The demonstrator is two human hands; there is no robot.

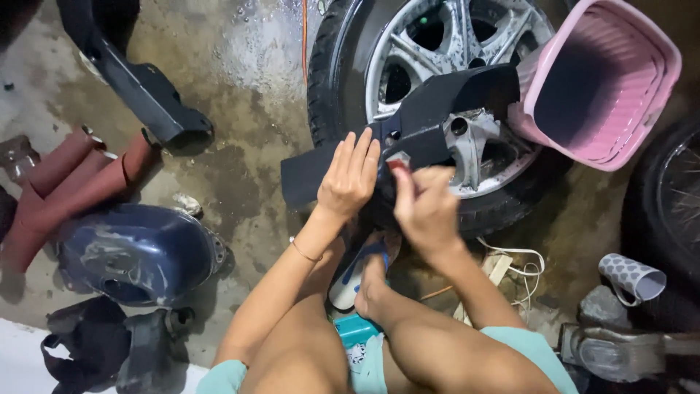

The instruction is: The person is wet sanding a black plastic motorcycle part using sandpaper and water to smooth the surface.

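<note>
- Head view: the left hand (348, 179) is lying flat on a black plastic panel (430, 120), its fingers spread narrow and pointing up toward the wheel, pressing the panel rather than gripping it.
- The right hand (425, 206) is sitting just right of the left fingers, its fingertips pinched on a small piece (398, 162) with a pale face and a red edge, which is touching the panel; what kind of piece it is cannot be told, perhaps a bit of abrasive paper.
- The panel is stretching from below the left fingers up and to the right, lying across an alloy wheel (437, 44) with its tyre, which is resting on the wet concrete floor (248, 87).
- Beyond the right fingertips, to the upper right, a pink plastic basket (642, 109) is leaning against the wheel.
- Well left of the left fingers, a dark blue tank-shaped part (138, 252) is lying on the floor, with rolled reddish sheets (65, 179) beside it and another black panel (142, 84) above them.
- Below both hands, the person's bare foot is resting on a blue and white sandal (350, 281).
</note>
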